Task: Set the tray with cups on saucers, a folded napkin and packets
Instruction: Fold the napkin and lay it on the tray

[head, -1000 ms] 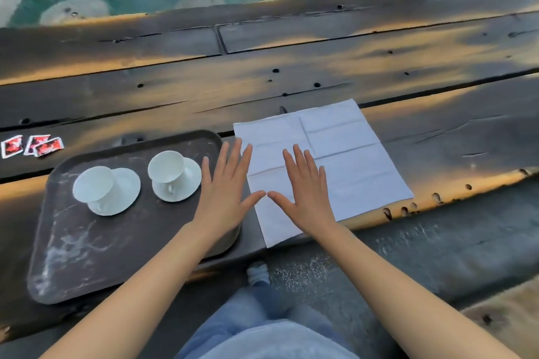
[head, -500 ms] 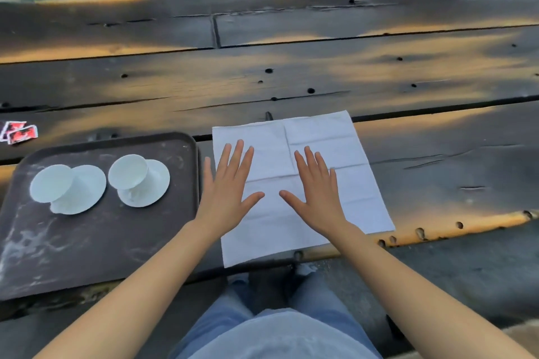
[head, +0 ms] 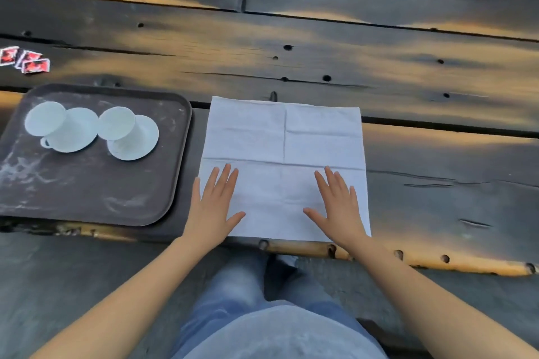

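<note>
Left grip (head: 214, 208) and right grip (head: 339, 210), fingers straight and spread, press on the unfolded napkin (head: 284, 137) beneath them, whose near corners are probably best pinched and folded evenly away.

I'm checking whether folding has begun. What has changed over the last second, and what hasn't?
Both hands slid apart across the napkin: the left hand toward its left edge, the right hand toward its right edge, fingers straight and flat. Nothing was gripped or released. The napkin stays spread unfolded; cups, saucers, tray and packets have not moved.
</note>
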